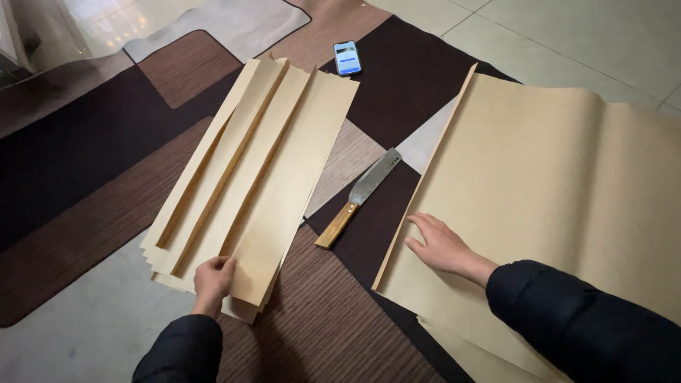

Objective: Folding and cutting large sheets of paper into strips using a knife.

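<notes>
A person in dark sleeves kneels over a patterned floor mat point(85, 227) of brown, dark and grey panels. Nearest the camera, the left hand point(213, 280) pinches the near edge of a stack of long tan paper strips point(269, 177), fingers curled over the top strip. The right hand point(443, 245) lies flat, fingers spread and holding nothing, on the near left edge of a large tan paper sheet point(539, 163).

A knife point(358, 197) with a broad steel blade and wooden handle lies on the mat between the two, its handle pointing toward the person; the strips lie just left of it, fanned and slightly lifted along their folds, and the big sheet lies just right of it, curving up at its far side. Beyond the knife's tip, a smartphone point(347, 57) with a lit screen rests on the mat, near the strips' far end. Pale floor tiles point(567, 35) show past the sheet.
</notes>
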